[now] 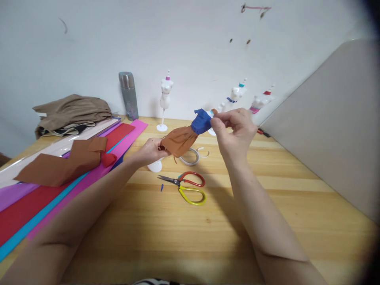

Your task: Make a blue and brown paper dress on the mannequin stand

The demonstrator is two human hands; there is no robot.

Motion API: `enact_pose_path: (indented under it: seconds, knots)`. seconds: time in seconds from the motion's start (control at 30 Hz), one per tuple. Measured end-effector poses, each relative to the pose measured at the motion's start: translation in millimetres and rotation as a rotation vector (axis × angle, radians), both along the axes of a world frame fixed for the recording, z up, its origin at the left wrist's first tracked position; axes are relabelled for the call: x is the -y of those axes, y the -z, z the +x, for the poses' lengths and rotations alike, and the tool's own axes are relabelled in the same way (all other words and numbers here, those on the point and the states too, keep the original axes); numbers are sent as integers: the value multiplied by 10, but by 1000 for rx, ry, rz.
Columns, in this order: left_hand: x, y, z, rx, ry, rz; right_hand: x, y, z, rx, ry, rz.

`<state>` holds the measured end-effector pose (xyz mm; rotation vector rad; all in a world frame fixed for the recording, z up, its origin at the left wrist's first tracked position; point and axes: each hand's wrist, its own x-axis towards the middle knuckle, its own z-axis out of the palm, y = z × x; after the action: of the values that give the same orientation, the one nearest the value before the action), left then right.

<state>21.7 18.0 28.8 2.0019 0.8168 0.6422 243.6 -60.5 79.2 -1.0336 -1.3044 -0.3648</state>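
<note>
A small white mannequin, tilted on its side above the table, wears a brown crepe-paper skirt (179,141) and a blue paper top (201,121). My left hand (151,151) pinches the lower end of the brown skirt near the mannequin's round white base (154,166). My right hand (234,128) grips the upper end by the blue top, fingers closed around the neck. Red-and-yellow-handled scissors (186,185) lie on the wooden table (267,190) just below both hands. A roll of clear tape (190,157) sits under the skirt.
Sheets of coloured crepe paper (44,198) and a brown piece (62,163) lie at the left. A folded tan cloth (73,111), a grey flask (128,95) and three small mannequins, such as the nearest upright one (165,99), stand by the wall. A grey panel (332,126) borders the right.
</note>
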Motion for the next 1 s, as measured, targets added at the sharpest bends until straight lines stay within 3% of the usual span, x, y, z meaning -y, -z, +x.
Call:
enact_pose_path:
  seconds: [0.23,0.57,1.0]
  knots:
    - [-41,38,-7,50,11,21,-3,13,23,-36,68,57]
    - [-84,60,-4,113,-8,-56,-18,22,-8,-14,-150,10]
    - [-184,119,-39,103,17,37,-1,-22,54,-124,-391,-187]
